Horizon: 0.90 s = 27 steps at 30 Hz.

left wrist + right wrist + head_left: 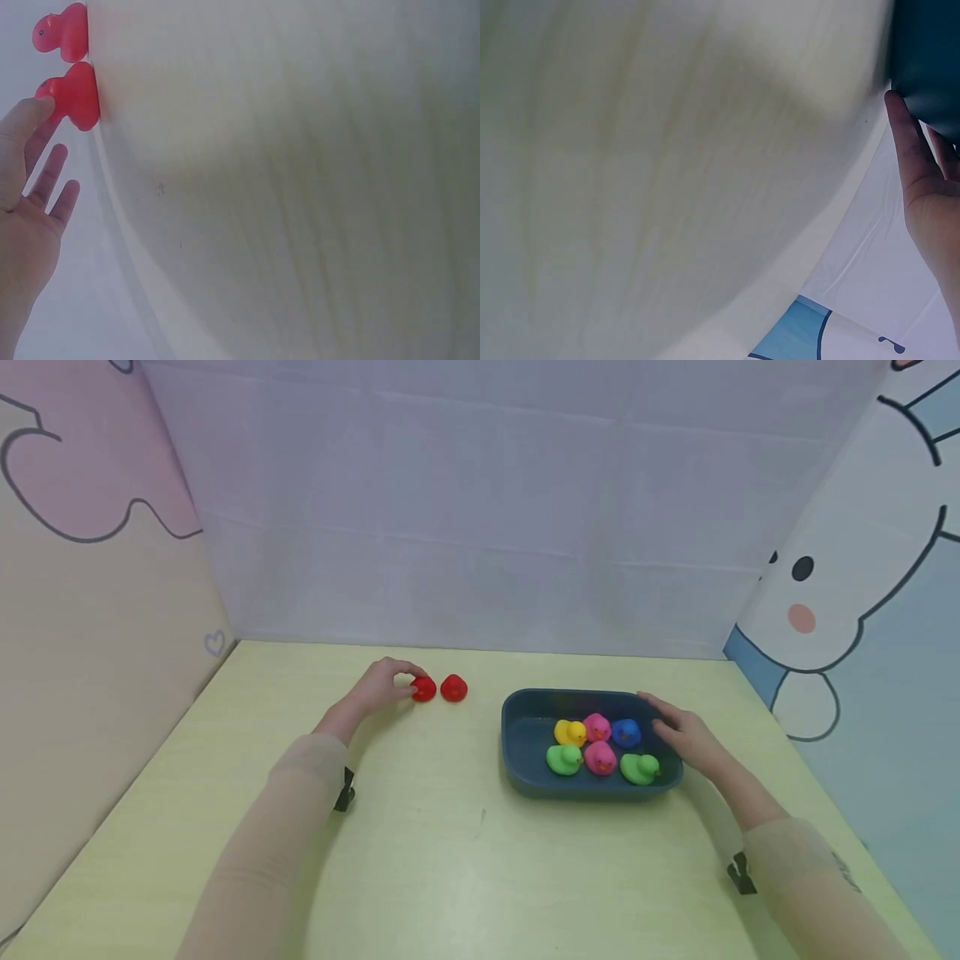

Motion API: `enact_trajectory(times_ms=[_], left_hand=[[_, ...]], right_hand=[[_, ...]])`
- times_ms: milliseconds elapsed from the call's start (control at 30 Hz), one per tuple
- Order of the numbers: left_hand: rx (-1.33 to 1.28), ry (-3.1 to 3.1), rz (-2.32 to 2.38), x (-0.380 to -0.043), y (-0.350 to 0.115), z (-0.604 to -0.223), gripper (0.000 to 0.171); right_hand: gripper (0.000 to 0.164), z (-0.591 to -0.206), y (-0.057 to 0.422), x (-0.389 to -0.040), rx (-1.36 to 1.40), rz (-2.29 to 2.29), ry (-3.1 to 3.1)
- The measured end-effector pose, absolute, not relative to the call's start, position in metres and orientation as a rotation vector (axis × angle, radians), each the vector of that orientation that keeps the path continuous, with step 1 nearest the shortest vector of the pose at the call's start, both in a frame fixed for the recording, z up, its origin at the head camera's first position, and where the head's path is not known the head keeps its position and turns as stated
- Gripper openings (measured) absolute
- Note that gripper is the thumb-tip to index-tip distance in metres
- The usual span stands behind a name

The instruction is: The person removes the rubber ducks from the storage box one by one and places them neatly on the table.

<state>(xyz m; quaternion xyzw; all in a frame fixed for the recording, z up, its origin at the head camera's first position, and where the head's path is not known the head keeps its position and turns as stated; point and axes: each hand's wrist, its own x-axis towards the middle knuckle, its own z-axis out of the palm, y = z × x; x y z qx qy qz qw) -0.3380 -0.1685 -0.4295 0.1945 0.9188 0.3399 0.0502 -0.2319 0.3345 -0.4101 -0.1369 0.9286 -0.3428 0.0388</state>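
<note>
My left hand [381, 685] pinches a red rubber duck [424, 689] between thumb and fingertips, the other fingers spread apart in the left wrist view. The duck stands on the table, and a second red rubber duck [453, 688] sits just right of it. My right hand [688, 737] holds the right end of a dark blue tray [517, 777], thumb over the rim. Its outer fingers lie against the tray's outside in the right wrist view. Inside the tray are a yellow duck [570, 732], a blue duck [626, 733], pink ducks [600, 758] and green ducks [564, 760].
The pale wooden table [420, 860] reaches back to a white cloth wall [480, 527]. Printed side panels stand at left and right, the right one with a cartoon figure [825, 593]. A black clip [345, 789] hangs at the left sleeve, another [741, 872] at the right.
</note>
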Motion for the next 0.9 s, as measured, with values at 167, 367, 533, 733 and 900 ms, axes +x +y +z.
enact_trajectory(times_ms=[167, 367, 533, 733, 900], left_hand=[[0.591, 2.81, 1.054, -0.338, -0.17, -0.429, 0.035], [0.631, 2.837, 1.072, -0.333, -0.17, -0.421, 0.036], [0.64, 2.842, 1.09, -0.328, -0.17, -0.412, 0.039], [0.609, 2.837, 1.115, -0.324, -0.166, -0.408, 0.041], [0.596, 2.85, 1.141, -0.315, -0.158, -0.4, 0.041]], right_hand=[[0.051, -0.41, 0.334, -0.233, -0.423, -1.046, 2.848], [0.051, -0.411, 0.335, -0.234, -0.422, -1.041, 2.841], [0.051, -0.409, 0.335, -0.233, -0.415, -1.041, 2.83], [0.051, -0.408, 0.337, -0.233, -0.412, -1.033, 2.838], [0.051, -0.408, 0.338, -0.232, -0.418, -1.043, 2.841]])
